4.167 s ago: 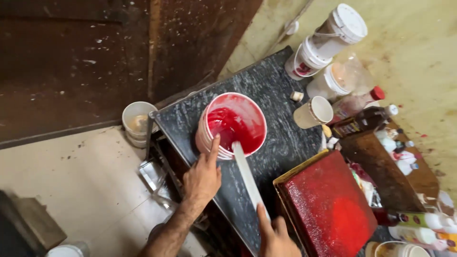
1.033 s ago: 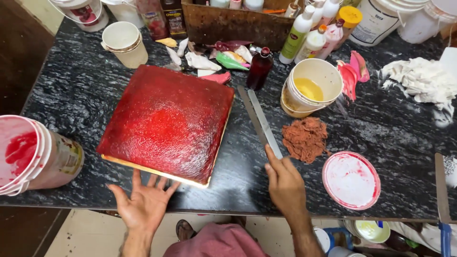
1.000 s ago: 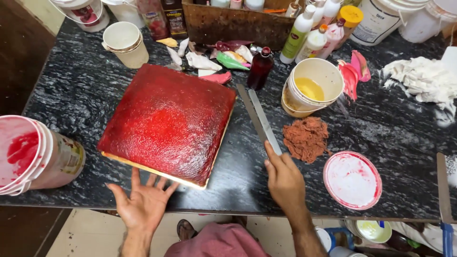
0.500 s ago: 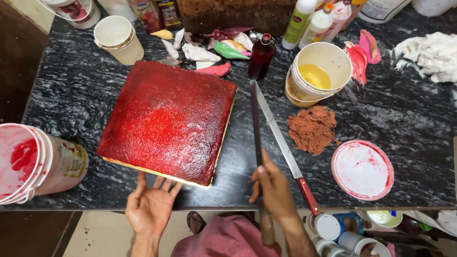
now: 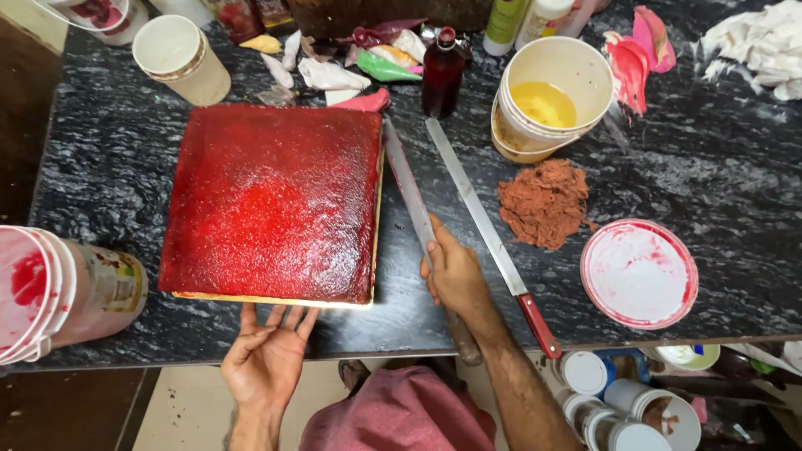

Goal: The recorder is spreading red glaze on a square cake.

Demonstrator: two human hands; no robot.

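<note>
On the black counter [image 5: 125, 159], right hand [image 5: 455, 271] fingers clamp a spatula [image 5: 409, 192]; left hand [image 5: 267, 355] fingers spread under the red cake [image 5: 276, 200].

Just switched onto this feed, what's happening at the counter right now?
A person stands at a black stone counter with a square cake glazed red. The right hand grips a long spatula lying along the cake's right edge. The left hand is open, palm up, at the cake's front edge. A red-handled knife lies beside the spatula.
</note>
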